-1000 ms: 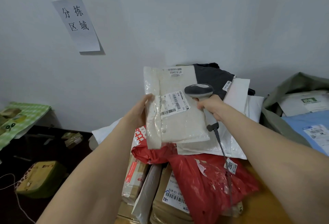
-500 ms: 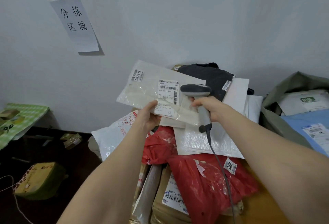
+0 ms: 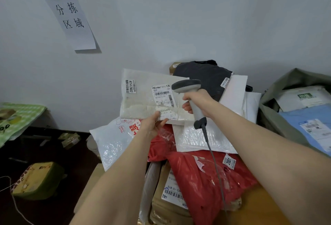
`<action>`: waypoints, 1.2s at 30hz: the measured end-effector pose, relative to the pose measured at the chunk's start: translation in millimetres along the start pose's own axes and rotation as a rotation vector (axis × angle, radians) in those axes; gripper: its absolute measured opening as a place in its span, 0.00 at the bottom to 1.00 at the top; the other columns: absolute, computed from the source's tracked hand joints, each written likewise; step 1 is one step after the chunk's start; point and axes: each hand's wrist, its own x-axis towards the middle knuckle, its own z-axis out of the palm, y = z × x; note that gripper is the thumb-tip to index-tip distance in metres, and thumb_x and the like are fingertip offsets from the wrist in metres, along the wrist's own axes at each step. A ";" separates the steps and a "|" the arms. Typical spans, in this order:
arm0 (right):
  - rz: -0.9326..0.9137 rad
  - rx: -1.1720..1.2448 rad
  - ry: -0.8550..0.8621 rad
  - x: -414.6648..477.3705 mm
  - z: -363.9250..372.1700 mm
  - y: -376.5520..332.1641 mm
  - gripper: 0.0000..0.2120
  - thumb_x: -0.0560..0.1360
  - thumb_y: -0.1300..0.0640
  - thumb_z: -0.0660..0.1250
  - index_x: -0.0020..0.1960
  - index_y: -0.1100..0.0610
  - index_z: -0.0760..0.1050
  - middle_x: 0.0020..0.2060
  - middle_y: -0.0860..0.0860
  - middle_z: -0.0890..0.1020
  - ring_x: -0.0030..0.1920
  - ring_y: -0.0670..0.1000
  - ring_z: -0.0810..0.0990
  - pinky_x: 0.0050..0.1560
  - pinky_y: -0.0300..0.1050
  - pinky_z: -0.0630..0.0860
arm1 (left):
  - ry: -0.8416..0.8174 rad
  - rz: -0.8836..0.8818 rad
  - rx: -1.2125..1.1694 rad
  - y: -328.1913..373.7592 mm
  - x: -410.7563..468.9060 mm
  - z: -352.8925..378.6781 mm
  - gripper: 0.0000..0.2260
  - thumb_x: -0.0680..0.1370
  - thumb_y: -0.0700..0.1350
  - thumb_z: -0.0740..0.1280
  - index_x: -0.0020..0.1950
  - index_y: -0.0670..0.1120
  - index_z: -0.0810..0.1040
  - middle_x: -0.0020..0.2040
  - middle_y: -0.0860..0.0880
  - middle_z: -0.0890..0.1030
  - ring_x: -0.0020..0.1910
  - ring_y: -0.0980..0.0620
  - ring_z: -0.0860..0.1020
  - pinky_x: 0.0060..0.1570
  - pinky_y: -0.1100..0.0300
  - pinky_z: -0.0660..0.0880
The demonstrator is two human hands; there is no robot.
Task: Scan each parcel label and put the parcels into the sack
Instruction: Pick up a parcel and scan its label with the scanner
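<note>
My left hand [image 3: 152,126] grips the lower edge of a flat white parcel [image 3: 141,97], held up above the pile with its barcode label [image 3: 163,97] facing me. My right hand [image 3: 196,99] grips the handle of a grey barcode scanner [image 3: 186,85]; its head sits just right of the label, and its cable hangs down over the pile. At the right edge stands the olive-green sack [image 3: 272,115], open, with a blue parcel [image 3: 308,126] and a white parcel inside.
Under my hands lies a pile of parcels: red bags [image 3: 202,176], white bubble mailers [image 3: 202,138], a black bag [image 3: 204,78] and cardboard boxes [image 3: 168,198]. A paper sign [image 3: 71,20] hangs on the wall. On the dark floor at left are a yellow-green box [image 3: 37,180] and a green sack.
The white parcel has turned from upright to lying wide and flat-faced toward me. My left hand shifted from its left side to its bottom edge. The scanner stayed close by the label.
</note>
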 end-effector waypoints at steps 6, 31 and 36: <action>0.010 -0.011 -0.035 -9.3 6.6 -2.9 0.04 0.75 0.63 0.65 0.45 0.63 0.76 0.32 0.58 0.80 0.27 0.51 0.75 0.33 0.43 0.74 | 0.028 -0.022 -0.012 -12.2 2.6 5.4 0.04 0.80 0.36 0.64 0.48 0.35 0.75 0.52 0.40 0.79 0.42 0.46 0.80 0.25 0.63 0.78; 0.034 -0.087 -0.067 -18.3 2.2 -7.9 0.04 0.73 0.63 0.65 0.46 0.62 0.75 0.32 0.57 0.79 0.28 0.50 0.75 0.34 0.42 0.75 | 0.107 0.008 -0.045 -18.5 8.7 0.9 0.09 0.79 0.36 0.65 0.57 0.34 0.75 0.47 0.41 0.80 0.40 0.46 0.80 0.24 0.62 0.78; 0.027 -0.092 -0.070 -19.9 4.5 -10.4 0.04 0.72 0.63 0.65 0.46 0.62 0.75 0.31 0.57 0.79 0.28 0.50 0.75 0.35 0.44 0.75 | 0.107 0.011 -0.040 -19.5 11.6 -1.4 0.09 0.79 0.36 0.65 0.58 0.34 0.75 0.54 0.40 0.79 0.41 0.46 0.80 0.23 0.63 0.77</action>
